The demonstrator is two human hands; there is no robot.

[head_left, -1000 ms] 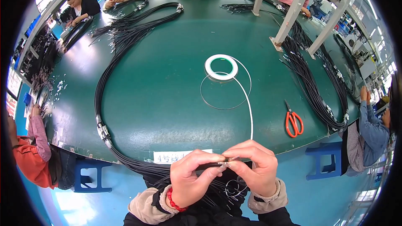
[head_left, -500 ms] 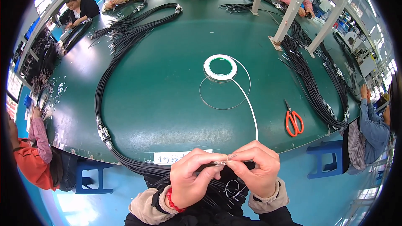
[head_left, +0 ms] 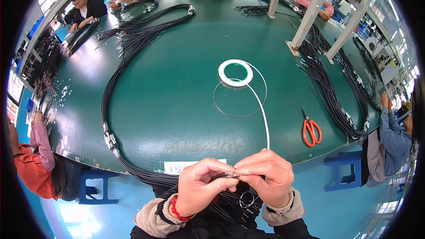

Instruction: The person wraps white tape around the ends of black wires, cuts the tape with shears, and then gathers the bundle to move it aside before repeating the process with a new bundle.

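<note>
A: Entry, head view. Both hands were raised together just off the near edge of the green surface [head_left: 177, 106]. The left hand [head_left: 201, 186] had its grip clenched on a thin black wire [head_left: 221, 176], thumb and forefinger pinching it close to its bright metal end. The right hand [head_left: 265, 177] met it from the other side, fingertips closed on the same end.

B: And the white tape?

A: The white tape strip [head_left: 261, 115] ran from the roll of white tape [head_left: 235, 72], which lay flat near the middle of the surface, down to the right hand. I judged the step in hand to be wrapping tape about the wire end. Whether the strip was already stuck to the wire I could not tell; the fingers covered the joint.

B: What would the next move call for?

A: In my judgement, a steady pinch from the left hand while the right turned the strip round the wire under light tension. Then a cut: the orange-handled scissors [head_left: 311, 130] lay on the surface to the right, well apart from both hands, so one grip would have to let go to fetch them.

B: Anything else noted?

A: A long bundle of black cables [head_left: 106, 106] curved along the left of the surface and dropped over the near edge into the lap. A small metal ring [head_left: 247, 199] hung below the hands. Other people worked round the far rim.
</note>
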